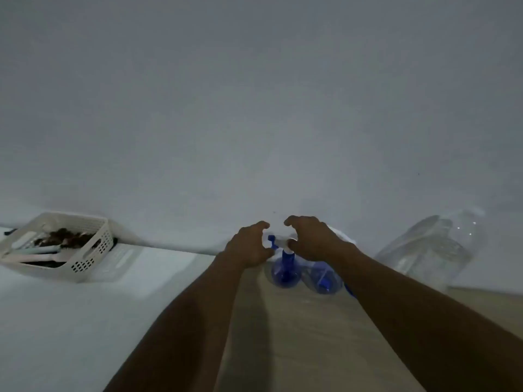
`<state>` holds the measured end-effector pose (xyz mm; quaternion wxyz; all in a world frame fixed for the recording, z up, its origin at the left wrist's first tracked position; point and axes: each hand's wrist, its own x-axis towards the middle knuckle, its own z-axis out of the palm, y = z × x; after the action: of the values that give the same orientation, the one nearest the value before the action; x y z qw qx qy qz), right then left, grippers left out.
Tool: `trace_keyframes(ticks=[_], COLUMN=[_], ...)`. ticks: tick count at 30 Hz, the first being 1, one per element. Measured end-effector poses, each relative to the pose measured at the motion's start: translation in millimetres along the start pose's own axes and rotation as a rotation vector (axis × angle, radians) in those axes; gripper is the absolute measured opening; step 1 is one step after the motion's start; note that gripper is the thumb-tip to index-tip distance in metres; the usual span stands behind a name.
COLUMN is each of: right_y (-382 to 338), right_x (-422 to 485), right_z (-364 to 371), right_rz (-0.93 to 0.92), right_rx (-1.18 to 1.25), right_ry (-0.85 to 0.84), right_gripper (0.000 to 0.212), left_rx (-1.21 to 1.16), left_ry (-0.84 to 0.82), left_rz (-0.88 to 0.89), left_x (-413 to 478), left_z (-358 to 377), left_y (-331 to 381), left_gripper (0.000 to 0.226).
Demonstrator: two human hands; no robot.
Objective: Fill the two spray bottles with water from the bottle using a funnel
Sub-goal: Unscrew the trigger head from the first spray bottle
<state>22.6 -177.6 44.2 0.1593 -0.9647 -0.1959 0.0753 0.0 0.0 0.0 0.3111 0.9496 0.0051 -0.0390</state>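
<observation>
We've got our left hand (249, 244) and right hand (314, 239) either side of the left translucent blue plastic spray bottle (284, 271), fingers loosely curled, spread, pinching nothing.

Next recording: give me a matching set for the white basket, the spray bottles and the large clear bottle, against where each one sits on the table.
Things:
1. white basket
2. spray bottles
3. large clear bottle

Places:
A. far right, against the wall
B. centre, side by side, tinted blue
C. far left, near the wall

Pairs: 1-C, 2-B, 3-A
</observation>
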Motion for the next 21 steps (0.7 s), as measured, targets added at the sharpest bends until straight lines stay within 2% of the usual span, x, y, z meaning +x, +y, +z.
trace_keyframes(ticks=[5, 12, 21], right_y=[6, 10, 8], right_x=[16, 25, -4], right_z=[25, 42, 38], right_rz=[0.076, 0.064, 0.015], right_rx=[-0.139, -0.162, -0.063], right_ry=[-0.047, -0.035, -0.005], right_gripper=[0.041, 0.020, 0.018], left_rx=[-0.040, -0.144, -0.234], left_ry=[-0.060, -0.072, -0.087], left_rz=[0.018, 0.004, -0.059], left_x=[12, 13, -21], left_z=[29, 42, 55], left_y=[-18, -31, -42], left_gripper=[0.064, 0.059, 0.052])
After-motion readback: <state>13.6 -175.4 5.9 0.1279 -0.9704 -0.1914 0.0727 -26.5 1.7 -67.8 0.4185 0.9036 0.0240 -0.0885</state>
